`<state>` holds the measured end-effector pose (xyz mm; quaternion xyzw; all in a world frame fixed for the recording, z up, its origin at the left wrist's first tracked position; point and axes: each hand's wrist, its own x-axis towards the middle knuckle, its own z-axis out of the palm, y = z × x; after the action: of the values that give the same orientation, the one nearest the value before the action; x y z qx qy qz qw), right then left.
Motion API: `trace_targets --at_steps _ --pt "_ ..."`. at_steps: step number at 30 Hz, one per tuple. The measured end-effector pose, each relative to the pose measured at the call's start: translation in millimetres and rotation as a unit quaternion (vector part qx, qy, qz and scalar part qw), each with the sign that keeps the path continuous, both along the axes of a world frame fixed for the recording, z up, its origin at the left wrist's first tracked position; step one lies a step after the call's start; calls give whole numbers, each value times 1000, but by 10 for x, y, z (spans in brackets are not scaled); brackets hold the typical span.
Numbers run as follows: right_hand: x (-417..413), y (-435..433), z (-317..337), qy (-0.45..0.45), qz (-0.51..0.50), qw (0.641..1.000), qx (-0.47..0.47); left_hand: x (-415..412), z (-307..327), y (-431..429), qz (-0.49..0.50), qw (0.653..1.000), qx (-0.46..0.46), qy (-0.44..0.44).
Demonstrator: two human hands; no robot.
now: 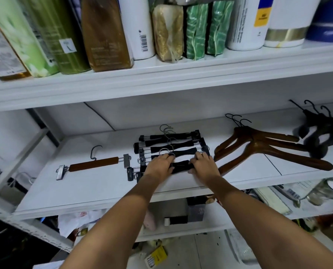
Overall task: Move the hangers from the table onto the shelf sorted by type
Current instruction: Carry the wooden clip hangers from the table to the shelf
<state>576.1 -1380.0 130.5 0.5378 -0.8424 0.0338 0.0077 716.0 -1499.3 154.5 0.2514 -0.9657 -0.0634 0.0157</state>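
Note:
On the white middle shelf (95, 189) lie four groups of hangers. A brown clip hanger (93, 163) lies alone at the left. Several black clip hangers (171, 142) are stacked in a row at the centre. Both hands hold the nearest black clip hanger (181, 166): my left hand (159, 166) grips its left part near the hook, my right hand (203, 165) grips its right part. Brown wooden coat hangers (268, 150) lie to the right, and black coat hangers (321, 131) at the far right.
The upper shelf (161, 78) carries bottles and packets. Below the middle shelf sit boxes, bags, jars and clutter. A metal frame post (20, 158) slants at the left. Bare shelf surface lies in front of the hangers.

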Motion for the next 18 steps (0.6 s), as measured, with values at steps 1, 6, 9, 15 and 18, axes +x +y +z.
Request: trace_targets --at_steps 1,6,9,15,18 --pt "-19 -17 66 8 8 1000 -11 -12 22 19 2 1000 2 -3" --pt "-116 -49 418 63 45 996 -48 -106 183 80 29 999 4 -27" --pt "-192 -27 641 68 45 994 -71 -177 327 93 36 999 -10 -13" --pt "-309 54 999 116 75 985 -102 -284 590 148 43 997 -41 47" --pt "-288 118 1102 156 92 974 -132 -272 653 161 59 995 -35 71"
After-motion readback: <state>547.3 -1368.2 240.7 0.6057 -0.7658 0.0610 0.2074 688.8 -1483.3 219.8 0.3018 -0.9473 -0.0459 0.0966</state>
